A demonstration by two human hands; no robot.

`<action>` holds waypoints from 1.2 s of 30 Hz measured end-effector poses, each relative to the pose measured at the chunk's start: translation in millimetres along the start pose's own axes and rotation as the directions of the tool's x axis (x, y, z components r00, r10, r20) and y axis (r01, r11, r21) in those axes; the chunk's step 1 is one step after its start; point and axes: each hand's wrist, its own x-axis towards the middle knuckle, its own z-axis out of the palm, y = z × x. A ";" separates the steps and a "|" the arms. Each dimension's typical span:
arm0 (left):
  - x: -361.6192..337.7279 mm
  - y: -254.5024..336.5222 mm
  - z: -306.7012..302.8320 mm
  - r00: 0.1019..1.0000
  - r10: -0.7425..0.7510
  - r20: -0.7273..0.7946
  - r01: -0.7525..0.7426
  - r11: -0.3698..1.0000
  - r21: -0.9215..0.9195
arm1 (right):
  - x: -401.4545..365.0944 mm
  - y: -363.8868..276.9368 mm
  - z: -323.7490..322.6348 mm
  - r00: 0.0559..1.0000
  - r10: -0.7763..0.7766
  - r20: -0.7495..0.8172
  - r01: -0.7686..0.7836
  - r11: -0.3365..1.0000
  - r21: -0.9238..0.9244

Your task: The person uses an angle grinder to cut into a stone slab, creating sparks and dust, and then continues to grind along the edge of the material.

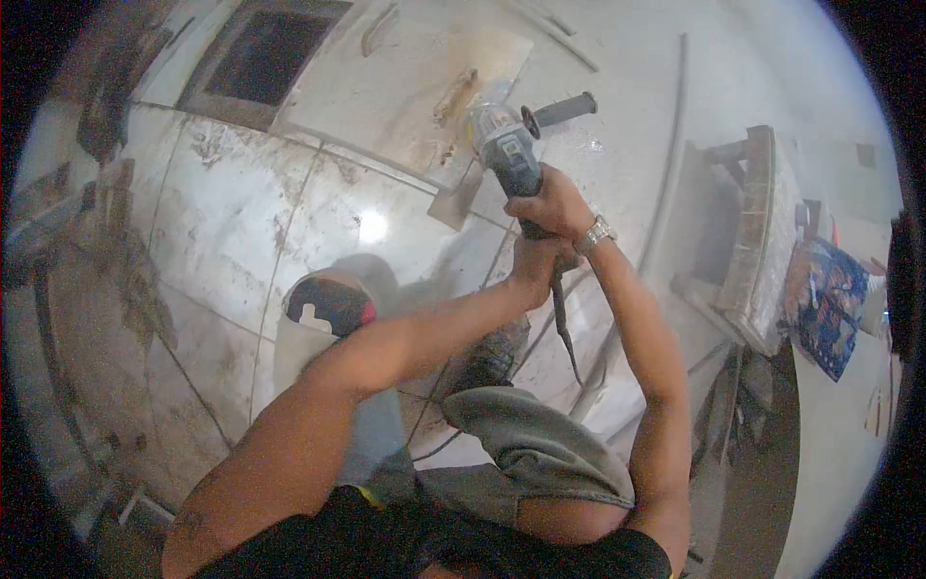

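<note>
An angle grinder (509, 150) is held out in front of me, its head pointing away over a pale, dirt-streaked slab (386, 92). My right hand (559, 205), with a watch at the wrist, is wrapped round the grinder's body. Behind it, my left hand (540, 262) grips the rear end, where the power cord (560, 323) hangs down. The black side handle (567, 110) sticks out to the right with no hand on it. Whitish haze blurs the grinder's head, so I cannot make out the disc.
Stained floor tiles (222, 212) spread to the left, with a dark square opening (270, 56) at the upper left. A pale container (294, 352) stands beside my left forearm. At the right are a wooden frame (757, 227) and a blue patterned bag (828, 304).
</note>
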 end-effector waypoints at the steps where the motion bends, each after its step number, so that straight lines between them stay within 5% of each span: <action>1: 5.4 0.6 -5.4 0.991 -0.039 0.126 0.036 0.999 0.024 | 2.3 -7.3 -5.1 0.999 0.033 0.004 -0.033 0.998 -0.051; 14: -21.9 18.8 14.8 0.999 -0.022 -0.034 0.018 0.994 -0.106 | -2.7 -7.1 3.9 0.998 0.042 0.044 -0.039 0.997 -0.062; 20: 9.1 1.9 -8.7 0.981 0.098 0.169 -0.137 0.961 0.238 | 10.7 5.2 -4.3 0.998 0.019 -0.052 -0.024 0.994 -0.107; 22: 5.8 17.4 -0.3 0.984 -0.131 0.122 0.128 0.991 0.039 | 9.5 5.6 -9.7 0.998 0.063 -0.020 -0.064 0.996 -0.066; 25: -25.0 31.1 25.1 0.999 -0.034 -0.038 0.029 0.993 -0.118 | -1.2 1.5 -8.1 0.999 0.048 0.010 -0.048 0.998 0.031; 28: -20.4 29.0 28.8 0.988 -0.127 -0.093 0.110 0.979 -0.172 | -0.1 6.9 -0.3 1.000 0.021 -0.004 -0.021 0.999 0.039; 32: -15.0 33.9 31.0 0.989 -0.125 -0.083 0.113 0.984 -0.135 | 9.4 10.5 -10.0 0.999 0.011 0.033 -0.011 1.000 -0.007; 34: 4.9 30.6 22.4 0.993 -0.077 0.092 0.078 0.997 0.003 | 20.2 10.9 -17.9 0.999 0.007 0.032 -0.007 1.000 0.011; 36: 20.7 31.6 22.9 0.993 -0.075 0.086 0.075 0.997 0.003 | 30.8 12.5 -25.5 0.999 0.037 -0.024 -0.037 0.999 -0.017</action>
